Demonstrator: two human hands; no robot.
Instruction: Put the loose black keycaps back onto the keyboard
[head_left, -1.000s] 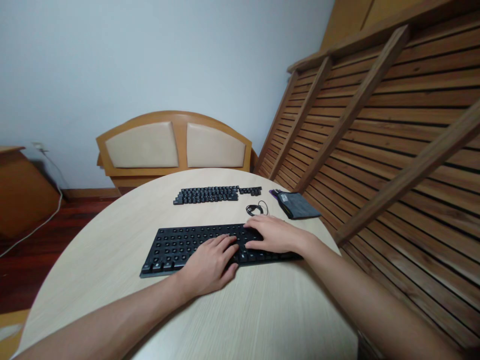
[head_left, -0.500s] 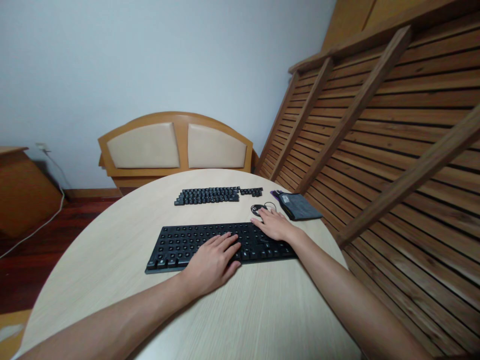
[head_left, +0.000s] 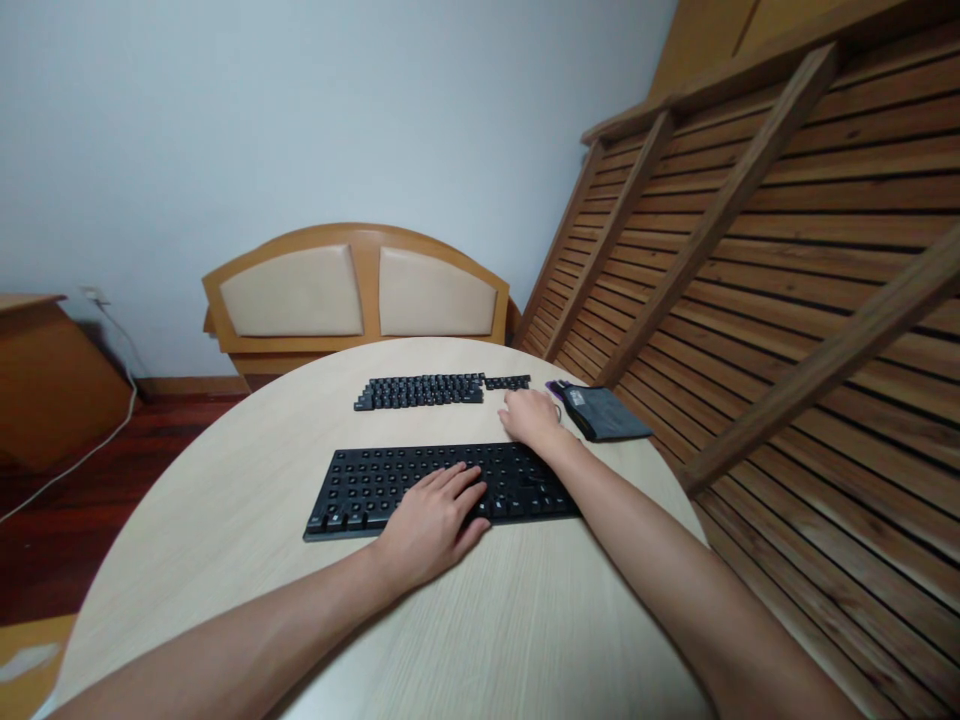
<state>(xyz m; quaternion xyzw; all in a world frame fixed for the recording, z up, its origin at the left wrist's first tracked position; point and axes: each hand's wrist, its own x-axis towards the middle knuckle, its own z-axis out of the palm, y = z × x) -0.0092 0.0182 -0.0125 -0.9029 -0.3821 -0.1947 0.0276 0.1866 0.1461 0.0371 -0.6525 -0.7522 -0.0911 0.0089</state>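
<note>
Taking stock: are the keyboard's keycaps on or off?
Mostly off: the keyboard shows rows of bare switches; loose keycaps lie beyond it.

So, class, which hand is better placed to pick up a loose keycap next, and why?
Probably the right hand: it reaches beyond the keyboard, close to the loose keycaps, while the left hand lies over the keyboard, farther away.

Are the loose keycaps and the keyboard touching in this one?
Apart. The head view shows a strip of pale tabletop between the loose keycaps and the keyboard.
</note>
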